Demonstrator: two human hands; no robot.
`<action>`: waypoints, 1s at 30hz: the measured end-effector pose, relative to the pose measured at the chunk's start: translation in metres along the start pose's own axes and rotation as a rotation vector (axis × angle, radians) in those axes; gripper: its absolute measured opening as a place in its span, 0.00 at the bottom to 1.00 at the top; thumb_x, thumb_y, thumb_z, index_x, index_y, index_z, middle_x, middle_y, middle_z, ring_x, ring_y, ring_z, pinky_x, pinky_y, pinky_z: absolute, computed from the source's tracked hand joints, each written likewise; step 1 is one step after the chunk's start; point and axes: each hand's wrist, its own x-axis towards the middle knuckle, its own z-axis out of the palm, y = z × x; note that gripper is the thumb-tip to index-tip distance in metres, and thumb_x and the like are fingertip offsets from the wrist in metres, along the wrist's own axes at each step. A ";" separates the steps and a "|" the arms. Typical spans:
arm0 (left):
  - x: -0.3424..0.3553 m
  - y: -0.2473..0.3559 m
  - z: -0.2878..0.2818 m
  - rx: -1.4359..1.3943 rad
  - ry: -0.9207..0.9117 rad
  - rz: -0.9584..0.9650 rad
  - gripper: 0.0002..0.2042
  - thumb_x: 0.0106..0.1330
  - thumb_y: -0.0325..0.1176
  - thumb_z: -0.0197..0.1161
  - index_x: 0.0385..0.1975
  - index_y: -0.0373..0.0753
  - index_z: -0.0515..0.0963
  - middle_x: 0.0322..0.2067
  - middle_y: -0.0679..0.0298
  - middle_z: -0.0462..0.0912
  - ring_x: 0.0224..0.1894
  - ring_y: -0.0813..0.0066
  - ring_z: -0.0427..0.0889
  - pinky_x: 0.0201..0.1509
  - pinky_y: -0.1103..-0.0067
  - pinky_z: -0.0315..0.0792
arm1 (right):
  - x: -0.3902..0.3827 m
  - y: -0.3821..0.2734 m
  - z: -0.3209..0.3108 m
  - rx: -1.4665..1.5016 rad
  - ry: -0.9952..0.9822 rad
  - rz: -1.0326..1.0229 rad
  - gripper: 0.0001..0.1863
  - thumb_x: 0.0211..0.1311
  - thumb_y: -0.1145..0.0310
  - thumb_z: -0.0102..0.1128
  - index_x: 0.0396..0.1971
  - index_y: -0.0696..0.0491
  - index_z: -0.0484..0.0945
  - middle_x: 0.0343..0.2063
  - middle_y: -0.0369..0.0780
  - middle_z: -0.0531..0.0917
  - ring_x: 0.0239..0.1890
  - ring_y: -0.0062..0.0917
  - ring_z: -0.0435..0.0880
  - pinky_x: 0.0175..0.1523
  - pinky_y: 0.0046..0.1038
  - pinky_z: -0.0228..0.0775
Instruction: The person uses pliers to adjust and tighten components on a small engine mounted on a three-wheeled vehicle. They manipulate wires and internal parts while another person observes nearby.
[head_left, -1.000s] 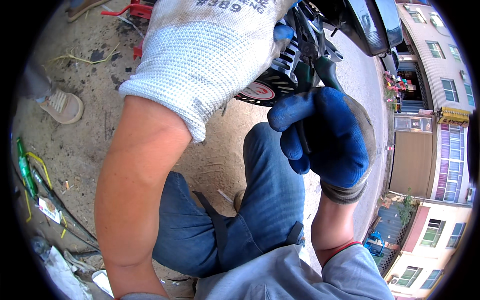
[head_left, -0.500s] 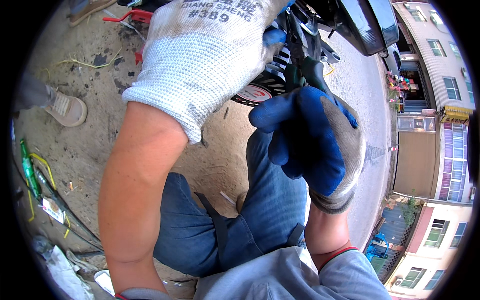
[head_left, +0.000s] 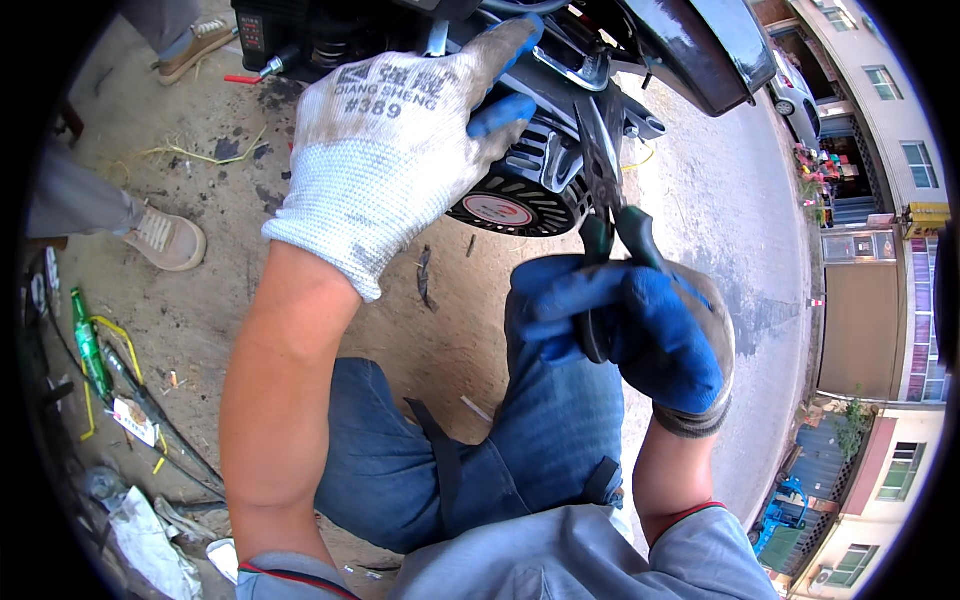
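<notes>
Head view: dark pliers (head_left: 604,190) sit toward 1 o'clock from the frame's centre, long axis nearly upright, jaws pointing just left of 12, handles toward 6. The gloved right hand (head_left: 670,330) has its fingers curled round the handles. At 11, the gloved left hand (head_left: 385,140) lies against a black machine (head_left: 560,155), covering part of it; whether it grips anything I cannot tell. The jaws overlap the machine; contact is unclear. Another person's shoe (head_left: 170,238) stands at 10, a green bottle (head_left: 92,350) lies at 9.
</notes>
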 end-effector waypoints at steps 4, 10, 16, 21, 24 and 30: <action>0.003 -0.001 0.004 -0.018 0.039 0.036 0.31 0.67 0.61 0.61 0.70 0.66 0.68 0.46 0.57 0.88 0.41 0.55 0.90 0.46 0.66 0.83 | -0.003 -0.002 -0.012 0.042 0.060 -0.027 0.23 0.73 0.61 0.55 0.45 0.71 0.82 0.38 0.50 0.87 0.35 0.30 0.87 0.39 0.26 0.79; -0.001 0.007 -0.010 0.009 0.000 0.024 0.28 0.68 0.51 0.62 0.66 0.50 0.72 0.32 0.56 0.87 0.34 0.55 0.88 0.39 0.64 0.81 | 0.023 -0.015 -0.047 -0.475 -0.144 -0.063 0.34 0.76 0.53 0.44 0.43 0.77 0.79 0.42 0.62 0.84 0.36 0.43 0.89 0.42 0.33 0.84; -0.007 0.006 -0.013 0.009 0.003 0.050 0.27 0.68 0.46 0.62 0.64 0.41 0.73 0.30 0.56 0.87 0.34 0.56 0.88 0.40 0.63 0.80 | 0.037 -0.023 -0.049 -0.540 -0.246 -0.047 0.35 0.77 0.51 0.41 0.47 0.75 0.78 0.47 0.61 0.82 0.42 0.43 0.88 0.46 0.34 0.84; -0.007 -0.006 0.002 -0.081 0.088 0.118 0.26 0.71 0.46 0.59 0.64 0.38 0.72 0.33 0.56 0.87 0.38 0.58 0.88 0.44 0.63 0.78 | 0.040 -0.028 -0.044 -0.571 -0.263 -0.035 0.35 0.78 0.49 0.39 0.49 0.73 0.78 0.51 0.61 0.81 0.46 0.42 0.88 0.50 0.34 0.84; -0.007 -0.006 0.003 -0.097 0.063 0.105 0.25 0.72 0.46 0.57 0.63 0.39 0.72 0.37 0.56 0.88 0.42 0.60 0.87 0.49 0.62 0.76 | 0.042 -0.029 -0.046 -0.573 -0.258 -0.046 0.36 0.79 0.48 0.37 0.51 0.72 0.77 0.54 0.60 0.80 0.49 0.41 0.87 0.52 0.35 0.84; -0.011 0.000 -0.015 -0.191 -0.048 0.037 0.25 0.73 0.47 0.55 0.66 0.43 0.70 0.43 0.56 0.87 0.48 0.57 0.86 0.56 0.58 0.71 | 0.043 -0.025 -0.047 -0.486 -0.230 -0.043 0.36 0.79 0.48 0.36 0.52 0.71 0.77 0.54 0.58 0.80 0.50 0.40 0.87 0.53 0.34 0.83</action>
